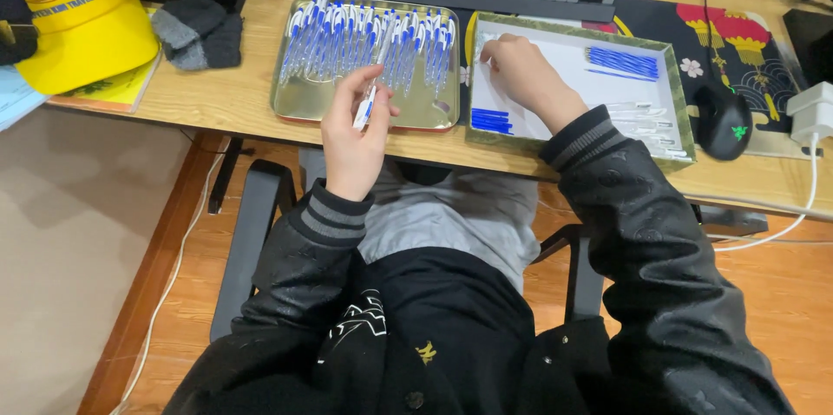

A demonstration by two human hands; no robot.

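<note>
Gripping a pen (368, 105) in the left hand (351, 142), fingers closed round the barrel, holding it upright just in front of the tray (299, 103). Reaching with the right hand (523, 75) into the box (681, 98) just right of the tray, fingers curled down onto its white floor; not showing whether anything is pinched there, so cannot tell. Judging by this, picking a part for the held pen, with many finished-looking pens (369, 42) lying in rows on the tray. Lying in the box, farther right of the tray: blue refills (623, 61), blue caps (490, 120), clear barrels (646, 116). Calling next, probably, for a fine pinch on one small piece, then bringing both hands together in front of the tray while keeping the pen steady.
</note>
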